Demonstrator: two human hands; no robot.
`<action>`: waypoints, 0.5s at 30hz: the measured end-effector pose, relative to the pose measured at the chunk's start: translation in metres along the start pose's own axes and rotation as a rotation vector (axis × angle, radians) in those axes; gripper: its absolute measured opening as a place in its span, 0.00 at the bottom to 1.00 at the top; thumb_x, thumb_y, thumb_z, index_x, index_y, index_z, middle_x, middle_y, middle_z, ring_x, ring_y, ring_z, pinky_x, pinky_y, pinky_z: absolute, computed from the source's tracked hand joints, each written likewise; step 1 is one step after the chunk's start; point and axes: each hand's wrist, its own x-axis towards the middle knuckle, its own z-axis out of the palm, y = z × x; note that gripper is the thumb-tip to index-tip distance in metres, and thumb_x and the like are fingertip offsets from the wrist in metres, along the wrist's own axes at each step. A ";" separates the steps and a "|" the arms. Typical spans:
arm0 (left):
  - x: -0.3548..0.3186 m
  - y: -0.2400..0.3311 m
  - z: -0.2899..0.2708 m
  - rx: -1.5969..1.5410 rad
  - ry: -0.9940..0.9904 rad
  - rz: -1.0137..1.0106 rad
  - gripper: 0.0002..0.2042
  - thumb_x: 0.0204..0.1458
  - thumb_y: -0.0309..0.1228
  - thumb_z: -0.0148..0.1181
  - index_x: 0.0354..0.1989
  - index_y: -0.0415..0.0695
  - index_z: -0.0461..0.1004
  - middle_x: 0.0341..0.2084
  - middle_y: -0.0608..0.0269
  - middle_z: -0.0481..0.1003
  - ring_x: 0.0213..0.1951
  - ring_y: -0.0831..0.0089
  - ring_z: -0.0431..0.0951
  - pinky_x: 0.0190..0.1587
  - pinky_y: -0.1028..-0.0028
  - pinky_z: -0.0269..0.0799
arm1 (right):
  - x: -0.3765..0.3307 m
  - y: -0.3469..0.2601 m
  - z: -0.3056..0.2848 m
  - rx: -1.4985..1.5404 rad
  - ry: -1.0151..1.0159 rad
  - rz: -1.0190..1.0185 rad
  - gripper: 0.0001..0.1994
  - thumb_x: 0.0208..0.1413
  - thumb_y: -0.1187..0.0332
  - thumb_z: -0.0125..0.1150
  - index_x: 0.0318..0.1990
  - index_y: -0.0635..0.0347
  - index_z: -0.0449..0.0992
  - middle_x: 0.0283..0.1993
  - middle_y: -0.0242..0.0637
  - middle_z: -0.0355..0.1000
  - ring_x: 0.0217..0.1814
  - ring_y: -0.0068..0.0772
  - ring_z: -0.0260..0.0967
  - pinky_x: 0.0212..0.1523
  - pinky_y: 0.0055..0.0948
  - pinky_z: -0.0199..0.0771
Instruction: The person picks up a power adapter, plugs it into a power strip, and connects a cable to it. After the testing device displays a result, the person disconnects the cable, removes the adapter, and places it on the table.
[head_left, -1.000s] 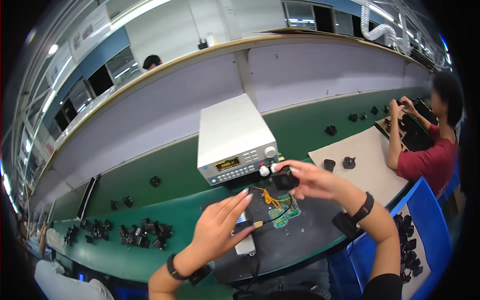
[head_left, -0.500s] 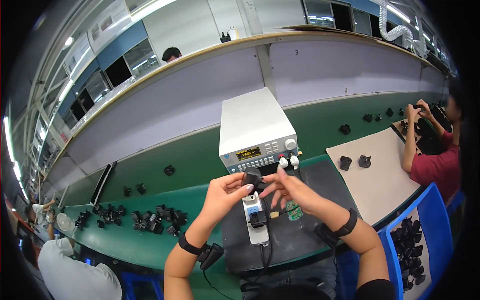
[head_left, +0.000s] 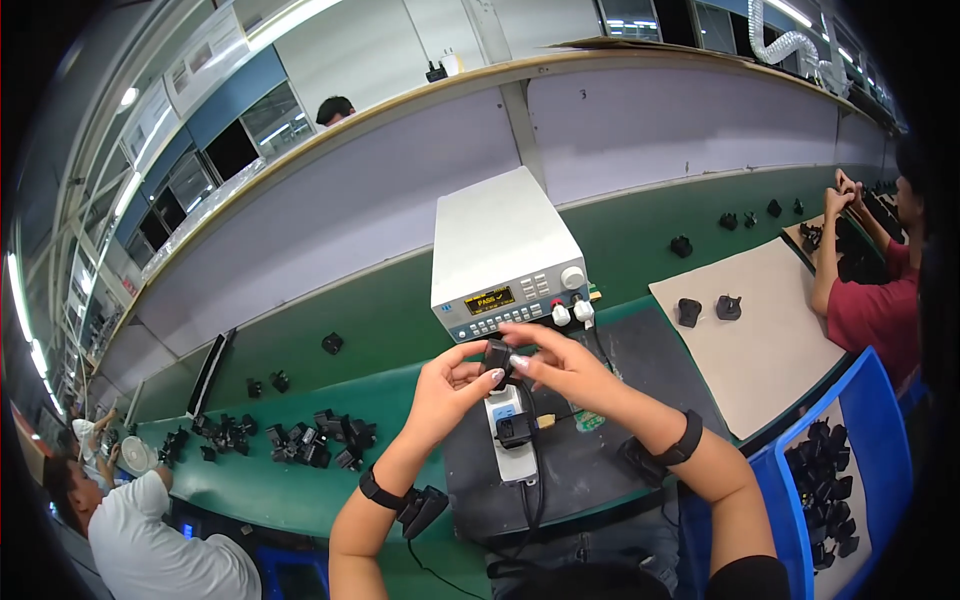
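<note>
A small black plastic plug adapter (head_left: pixel 497 358) sits between both hands, raised just above the middle of the green tabletop (head_left: pixel 390 320) and in front of the test unit. The left hand (head_left: pixel 442 392) curls its fingers (head_left: pixel 470 352) around the adapter's left side, pinching it. The right hand (head_left: pixel 560 368) meets it from the right, its fingers (head_left: pixel 520 362) pressed onto the adapter's near face and top, so both hands grip the same piece.

Directly below the hands, a white power strip (head_left: pixel 512 440) lies lengthwise on a dark grey rubber mat (head_left: pixel 590 450), with a second black adapter (head_left: pixel 516 428) plugged into it. A black cable (head_left: pixel 537 500) runs from the strip toward the near edge. Both wrists wear black straps.

Just beyond the hands stands a white box-shaped bench tester (head_left: pixel 505 255) with a lit amber display (head_left: pixel 490 299), rows of buttons, a round knob and two white terminals on its front panel.

To the left on the tabletop, a loose heap of black adapters (head_left: pixel 300 440) lies well apart from the hands. To the right, a tan cardboard sheet (head_left: pixel 770 330) carries two more black adapters (head_left: pixel 706 310). A blue plastic bin (head_left: pixel 870 420) at the near right holds many black parts.

A person in a red shirt (head_left: pixel 875 300) works at the far right, and a person in a white shirt (head_left: pixel 160 540) sits at the near left.
</note>
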 end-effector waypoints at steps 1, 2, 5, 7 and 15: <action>-0.001 0.000 -0.001 0.038 -0.006 0.004 0.21 0.50 0.24 0.62 0.52 0.32 0.66 0.34 0.58 0.78 0.34 0.80 0.77 0.38 0.81 0.72 | 0.000 -0.002 0.000 -0.011 -0.077 0.042 0.23 0.61 0.66 0.51 0.64 0.55 0.59 0.57 0.33 0.64 0.39 0.16 0.66 0.39 0.18 0.68; 0.001 -0.001 -0.001 0.039 -0.006 0.003 0.21 0.50 0.24 0.62 0.52 0.32 0.66 0.34 0.58 0.78 0.34 0.80 0.77 0.38 0.81 0.72 | 0.000 -0.002 0.000 -0.024 -0.152 0.084 0.23 0.61 0.66 0.51 0.63 0.56 0.59 0.56 0.32 0.64 0.39 0.15 0.66 0.39 0.18 0.68; 0.006 -0.006 -0.005 0.080 -0.053 0.013 0.22 0.50 0.24 0.63 0.53 0.32 0.65 0.34 0.58 0.78 0.34 0.80 0.77 0.38 0.81 0.72 | 0.001 0.003 -0.002 0.091 -0.101 0.087 0.23 0.60 0.66 0.54 0.62 0.56 0.62 0.49 0.30 0.66 0.33 0.14 0.64 0.35 0.16 0.66; 0.008 -0.005 -0.007 0.056 -0.115 -0.030 0.23 0.50 0.25 0.62 0.54 0.35 0.64 0.32 0.58 0.77 0.33 0.80 0.77 0.37 0.80 0.72 | 0.002 0.008 -0.002 0.126 -0.086 0.118 0.23 0.60 0.65 0.54 0.62 0.56 0.62 0.48 0.30 0.66 0.33 0.15 0.63 0.35 0.16 0.66; -0.007 0.010 0.000 0.478 -0.031 0.185 0.24 0.48 0.33 0.64 0.55 0.46 0.69 0.35 0.57 0.79 0.32 0.73 0.79 0.36 0.74 0.72 | -0.002 0.013 -0.006 0.602 -0.167 0.295 0.23 0.65 0.52 0.43 0.56 0.62 0.67 0.43 0.31 0.73 0.29 0.14 0.62 0.32 0.17 0.66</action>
